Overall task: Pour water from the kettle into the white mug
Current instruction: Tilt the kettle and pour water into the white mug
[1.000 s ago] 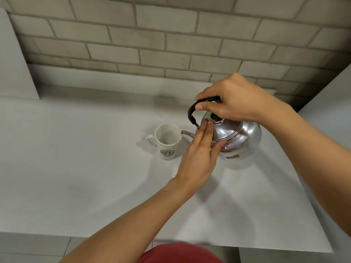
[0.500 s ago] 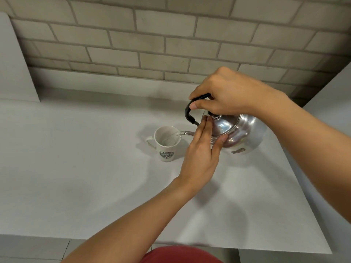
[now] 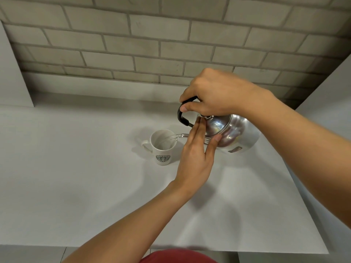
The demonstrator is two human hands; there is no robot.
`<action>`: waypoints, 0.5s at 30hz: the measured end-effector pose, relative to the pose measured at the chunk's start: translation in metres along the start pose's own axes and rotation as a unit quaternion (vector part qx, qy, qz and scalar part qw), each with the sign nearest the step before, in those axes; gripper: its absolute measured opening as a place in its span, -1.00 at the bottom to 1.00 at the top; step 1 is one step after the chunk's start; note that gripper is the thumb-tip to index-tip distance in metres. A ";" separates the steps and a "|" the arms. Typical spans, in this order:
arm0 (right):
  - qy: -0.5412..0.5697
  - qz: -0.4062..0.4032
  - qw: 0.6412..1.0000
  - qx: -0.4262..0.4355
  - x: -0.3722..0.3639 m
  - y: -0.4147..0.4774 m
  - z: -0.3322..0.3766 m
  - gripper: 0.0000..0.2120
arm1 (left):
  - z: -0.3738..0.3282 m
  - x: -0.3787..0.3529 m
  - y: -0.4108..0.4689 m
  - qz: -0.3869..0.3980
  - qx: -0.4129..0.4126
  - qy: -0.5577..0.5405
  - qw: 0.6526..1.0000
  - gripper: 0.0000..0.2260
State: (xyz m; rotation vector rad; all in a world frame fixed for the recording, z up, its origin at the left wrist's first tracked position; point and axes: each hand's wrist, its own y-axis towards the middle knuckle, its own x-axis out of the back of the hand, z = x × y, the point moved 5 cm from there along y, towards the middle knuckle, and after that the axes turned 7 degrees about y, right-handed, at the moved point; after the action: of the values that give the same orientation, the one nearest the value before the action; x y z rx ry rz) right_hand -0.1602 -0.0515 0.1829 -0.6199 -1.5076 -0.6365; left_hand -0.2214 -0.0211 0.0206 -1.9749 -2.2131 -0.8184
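Tilting further than a second ago, one steel kettle is now hanging off the counter, spout dipping left over the rim of one white mug. Water is running from the spout into the mug. Right hand is gripping from above, fingers clamped around the black handle. Left hand is reaching in from the near side, fingers held flat and together against the lid, thumb spread apart and touching the kettle's body. Mug is standing upright on the white counter, its handle pointing left, just left of the kettle. One brick wall is running along the far side.
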 end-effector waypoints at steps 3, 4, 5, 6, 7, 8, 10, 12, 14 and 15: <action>-0.003 0.003 1.000 0.000 -0.001 0.003 0.003 -0.70 | 0.001 0.001 0.001 -0.007 -0.005 -0.001 1.000 -0.46; -0.005 0.004 1.000 0.000 0.000 0.004 0.003 -0.70 | 0.001 0.001 0.001 -0.008 -0.004 -0.005 1.000 -0.46; -0.008 0.004 1.000 0.001 0.000 0.005 0.004 -0.70 | 0.000 0.001 0.002 -0.008 -0.002 -0.009 1.000 -0.46; -0.011 0.005 1.000 0.002 0.000 0.006 0.004 -0.69 | 0.000 0.001 0.002 -0.008 -0.002 -0.012 1.000 -0.46; -0.013 0.005 1.000 0.005 0.000 0.007 0.004 -0.69 | 0.000 0.001 0.002 -0.009 -0.003 -0.010 1.000 -0.46; -0.015 0.006 1.000 0.008 0.001 0.007 0.004 -0.69 | 0.000 0.002 0.002 -0.013 -0.005 -0.004 1.000 -0.45; -0.018 0.005 1.000 0.011 0.001 0.009 0.005 -0.69 | 0.000 0.003 0.002 -0.022 -0.008 0.005 1.000 -0.45; -0.021 0.007 1.000 0.014 0.001 0.010 0.005 -0.69 | 0.000 0.004 0.003 -0.029 -0.006 0.002 1.000 -0.45; -0.023 0.010 1.000 0.017 0.001 0.012 0.006 -0.69 | 0.000 0.004 0.003 -0.034 -0.005 -0.006 0.999 -0.46; -0.024 0.011 0.999 0.019 0.001 0.013 0.006 -0.70 | 0.000 0.004 0.003 -0.035 -0.004 -0.008 0.999 -0.46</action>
State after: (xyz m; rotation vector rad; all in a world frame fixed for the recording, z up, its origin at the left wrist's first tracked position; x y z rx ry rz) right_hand -0.1555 -0.0382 0.1838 -0.6267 -1.5517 -0.5787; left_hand -0.2195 -0.0171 0.0231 -1.9251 -2.3033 -0.8243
